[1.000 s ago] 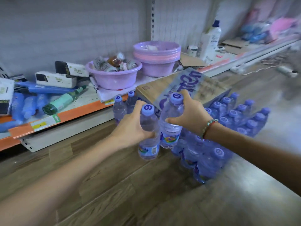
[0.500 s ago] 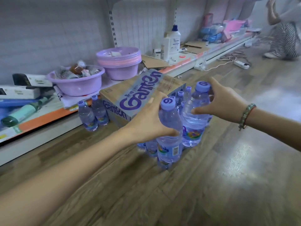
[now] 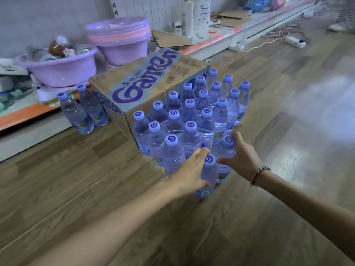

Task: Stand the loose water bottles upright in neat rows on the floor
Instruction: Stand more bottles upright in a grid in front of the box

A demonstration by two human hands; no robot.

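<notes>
While both hands set bottles down at the near corner of the block, the entry for the head view, the only one supplied, reads as follows.

Item: left hand [image 3: 192, 169], lower centre of frame, fingers wrapped round the shoulder of the nearest bottle [image 3: 208, 174], which stands upright on the wooden floor [image 3: 96, 189].

Item: right hand [image 3: 241, 159], just right of the first, closed round the neck and shoulder of a second bottle [image 3: 226, 150], cap showing above the thumb; beaded bracelet [image 3: 258, 174] at the wrist.

Item: block of upright bottles [image 3: 192, 112], centre of frame, caps in diagonal rows, packed against the right face of a printed cardboard carton [image 3: 146, 83]. Both held bottles touch or sit just beside its near edge.

Item: pair of upright bottles [image 3: 84, 110], left of the carton, apart from the block, at the foot of the shelf [image 3: 28, 116].

Item: two purple basins [image 3: 57, 68] on that shelf, upper left. Power strip [image 3: 294, 41] on the floor, upper right.

Step in hand, judged: seating two more bottles as the start of a new front row.

Next move, judged: press each base flat, nudge both flush with their neighbours so the caps line up, then loosen both grips without toppling anything. No bottle lying on its side is visible; the separate pair at left may want bringing across.
</notes>
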